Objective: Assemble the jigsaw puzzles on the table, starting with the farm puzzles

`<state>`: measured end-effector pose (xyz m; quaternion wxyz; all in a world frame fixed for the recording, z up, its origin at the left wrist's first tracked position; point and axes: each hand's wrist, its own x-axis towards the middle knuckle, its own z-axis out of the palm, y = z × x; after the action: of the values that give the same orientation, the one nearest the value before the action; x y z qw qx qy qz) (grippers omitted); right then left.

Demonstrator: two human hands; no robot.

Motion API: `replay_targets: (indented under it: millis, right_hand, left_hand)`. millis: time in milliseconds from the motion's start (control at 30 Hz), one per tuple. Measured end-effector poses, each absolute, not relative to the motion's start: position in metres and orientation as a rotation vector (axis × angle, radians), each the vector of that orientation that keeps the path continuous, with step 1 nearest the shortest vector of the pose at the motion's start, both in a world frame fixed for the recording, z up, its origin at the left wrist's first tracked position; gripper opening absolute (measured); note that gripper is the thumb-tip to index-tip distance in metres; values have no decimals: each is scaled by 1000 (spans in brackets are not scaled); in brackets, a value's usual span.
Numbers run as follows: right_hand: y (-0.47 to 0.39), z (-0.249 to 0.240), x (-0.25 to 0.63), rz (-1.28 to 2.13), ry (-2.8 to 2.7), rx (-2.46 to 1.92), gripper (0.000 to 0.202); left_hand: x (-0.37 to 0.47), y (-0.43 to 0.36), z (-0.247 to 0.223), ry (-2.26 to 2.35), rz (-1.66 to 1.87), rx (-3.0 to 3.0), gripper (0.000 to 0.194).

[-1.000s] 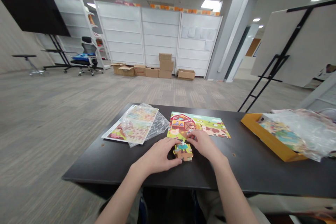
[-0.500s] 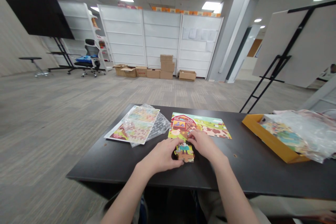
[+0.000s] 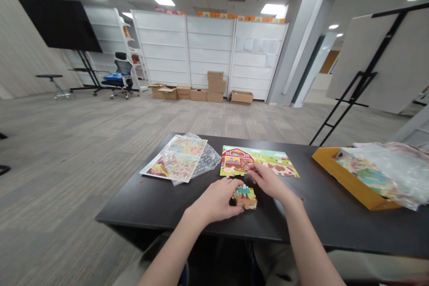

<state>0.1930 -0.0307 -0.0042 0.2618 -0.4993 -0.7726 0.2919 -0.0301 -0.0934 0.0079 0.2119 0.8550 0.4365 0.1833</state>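
On the dark table, my left hand [image 3: 221, 199] curls around the left side of a small stack of jigsaw puzzle pieces [image 3: 246, 198]. The top piece shows teal, green and brown. My right hand [image 3: 267, 182] is pinched at the lower edge of a partly joined farm jigsaw puzzle [image 3: 236, 161], its fingertips on a puzzle piece that they mostly hide. A red barn, a green field and a brown-spotted cow show on the joined part. Its lower edge has uneven tabs, and the stack lies nearer to me, apart from it.
Left of the puzzle lie printed picture sheets [image 3: 181, 154] partly under a clear plastic bag [image 3: 206, 163]. At the right stands a yellow box [image 3: 348, 185] with more puzzle pictures and crumpled clear plastic [image 3: 402, 172]. Cardboard boxes [image 3: 216, 86] line the far shelves.
The view has shifted, so everything sits a little farther right. My right hand has drawn slightly apart from my left and stays at the puzzle's lower edge. My left hand keeps hold of the stack.
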Motion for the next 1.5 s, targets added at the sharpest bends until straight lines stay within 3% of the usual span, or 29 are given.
replay_targets:
  millis: [233, 500, 767, 1000, 1167, 1367, 1500]
  right_hand:
    - [-26, -6, 186, 737, -1999, -1294, 26]
    - [-21, -17, 183, 828, -1969, -1223, 18]
    - [-19, -22, 185, 697, -2131, -1266, 10]
    - [-21, -14, 173, 515, -2327, -1359, 46]
    - [-16, -17, 171, 532, -2321, -1410, 37]
    - [-10, -19, 178, 888, -2056, -1308, 24]
    - [-18, -7, 185, 1088, -1753, -1215, 32]
  left_hand:
    - [-22, -91, 3, 1202, 475, 2410, 61]
    - [-20, -92, 3, 1195, 485, 2414, 60]
    - [-21, -92, 4, 1214, 454, 2381, 54]
    - [-33, -98, 11, 1154, 487, 2336, 63]
    - [-58, -101, 8, 1285, 497, 2303, 63]
    - [-79, -101, 5, 1379, 509, 2264, 63]
    - [-72, -100, 5, 1370, 544, 2221, 79]
